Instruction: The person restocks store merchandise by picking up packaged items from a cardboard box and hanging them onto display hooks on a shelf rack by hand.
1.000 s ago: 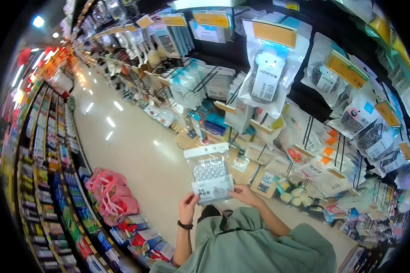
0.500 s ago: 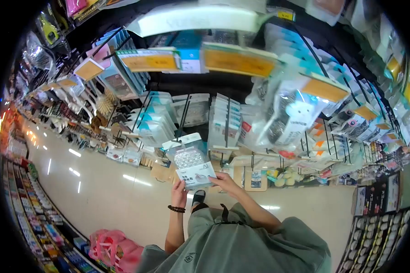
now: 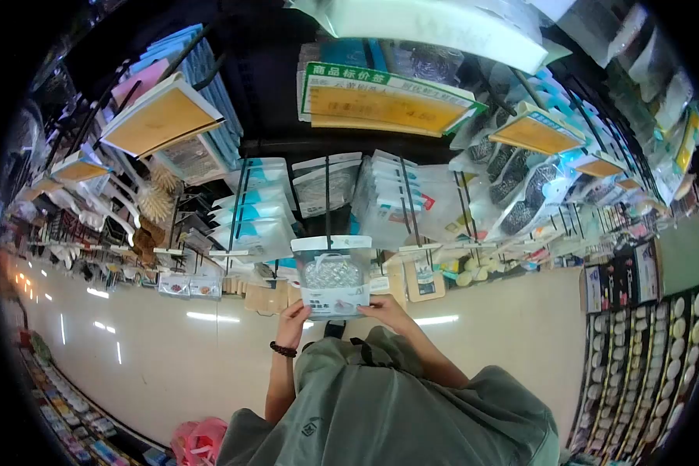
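Both hands grip the bottom corners of a packaged scrubbing cloth (image 3: 335, 273), a clear pouch with silvery mesh inside and a white printed label below. My left hand (image 3: 293, 321), with a dark bead bracelet at the wrist, pinches the lower left corner. At the lower right corner, my right hand (image 3: 387, 311) pinches with thumb and fingers. The pouch is upright and faces me, its white header close to the tip of a black display hook (image 3: 328, 194). Behind it, similar pouches (image 3: 318, 186) hang deeper on the rack.
White-and-blue packets (image 3: 252, 213) hang to the left, and mesh scourers in bags (image 3: 524, 198) to the right. A green-edged price tag (image 3: 388, 97) juts out above. Brushes (image 3: 155, 200) hang at left. A pink bag (image 3: 198, 441) is at lower left, above the tiled floor (image 3: 171, 357).
The pouch has gone from tilted to upright and sits in line with the centre hook. My view has shifted closer to the rack, and both hands keep their hold.
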{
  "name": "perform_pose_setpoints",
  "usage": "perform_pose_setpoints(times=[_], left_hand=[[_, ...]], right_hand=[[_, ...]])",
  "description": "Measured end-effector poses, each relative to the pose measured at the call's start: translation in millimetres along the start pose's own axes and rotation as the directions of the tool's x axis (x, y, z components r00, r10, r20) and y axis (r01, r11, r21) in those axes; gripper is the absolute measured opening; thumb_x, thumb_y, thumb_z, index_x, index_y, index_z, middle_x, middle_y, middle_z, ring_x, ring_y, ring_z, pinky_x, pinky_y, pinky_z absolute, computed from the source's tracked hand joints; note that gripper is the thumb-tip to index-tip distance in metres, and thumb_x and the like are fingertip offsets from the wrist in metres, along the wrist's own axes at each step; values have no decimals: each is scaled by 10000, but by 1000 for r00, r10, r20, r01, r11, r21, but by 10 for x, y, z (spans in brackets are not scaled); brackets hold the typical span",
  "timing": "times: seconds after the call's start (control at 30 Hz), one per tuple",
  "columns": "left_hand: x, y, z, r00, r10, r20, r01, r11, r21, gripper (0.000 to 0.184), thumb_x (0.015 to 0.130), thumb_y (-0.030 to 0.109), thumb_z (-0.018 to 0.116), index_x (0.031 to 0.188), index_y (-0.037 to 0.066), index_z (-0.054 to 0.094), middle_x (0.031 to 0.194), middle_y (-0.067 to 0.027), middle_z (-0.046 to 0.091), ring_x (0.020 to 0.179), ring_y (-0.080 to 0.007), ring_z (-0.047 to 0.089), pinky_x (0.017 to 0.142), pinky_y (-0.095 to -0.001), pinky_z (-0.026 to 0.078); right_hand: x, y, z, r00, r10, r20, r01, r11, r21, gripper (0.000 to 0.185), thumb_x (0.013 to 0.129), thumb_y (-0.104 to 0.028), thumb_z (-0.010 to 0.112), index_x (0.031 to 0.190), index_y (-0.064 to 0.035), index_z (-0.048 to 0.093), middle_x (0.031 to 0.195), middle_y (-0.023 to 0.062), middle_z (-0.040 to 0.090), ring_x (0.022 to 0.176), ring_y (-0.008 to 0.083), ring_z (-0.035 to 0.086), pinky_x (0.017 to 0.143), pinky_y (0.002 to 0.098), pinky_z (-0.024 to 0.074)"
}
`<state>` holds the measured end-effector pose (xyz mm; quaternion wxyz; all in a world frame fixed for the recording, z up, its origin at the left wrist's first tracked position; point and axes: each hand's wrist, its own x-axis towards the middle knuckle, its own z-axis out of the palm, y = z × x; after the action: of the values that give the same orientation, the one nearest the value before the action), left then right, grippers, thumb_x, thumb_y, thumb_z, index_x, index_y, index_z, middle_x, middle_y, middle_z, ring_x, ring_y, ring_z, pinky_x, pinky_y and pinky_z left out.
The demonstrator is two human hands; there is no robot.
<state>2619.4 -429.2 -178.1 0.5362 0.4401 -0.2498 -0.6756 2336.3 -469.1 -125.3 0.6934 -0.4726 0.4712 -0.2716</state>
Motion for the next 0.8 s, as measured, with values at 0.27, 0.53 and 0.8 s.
perform_pose_setpoints(times=[0.27,0.53,0.8], left_hand=[[-23,181,-134,995,-39,96,29,994,104,233,916,17,651,1142,-30,684,1036,-43,691,919,-105,613,854,-259,478],[56,267,-202,979,11,206,-36,992,121,236,904,-8,650,1135,-45,679,1062,-75,702,941,-126,631,880,-278,482],[-70,310,-129,987,-28,157,6,990,139,220,891,-2,673,1104,-46,697,971,-71,715,865,-103,630,811,-259,499]], right_hand=[[-133,172,177,999,-11,-49,15,996,89,292,925,-132,683,1184,3,680,1016,33,699,908,97,607,802,243,484],[-141,-25,226,997,-43,-63,49,993,106,287,922,-108,679,1185,9,675,1038,32,700,924,93,610,830,250,490],[-289,39,269,995,-49,-81,51,998,23,285,923,-113,680,1182,5,678,1008,16,691,895,86,598,802,248,487]])
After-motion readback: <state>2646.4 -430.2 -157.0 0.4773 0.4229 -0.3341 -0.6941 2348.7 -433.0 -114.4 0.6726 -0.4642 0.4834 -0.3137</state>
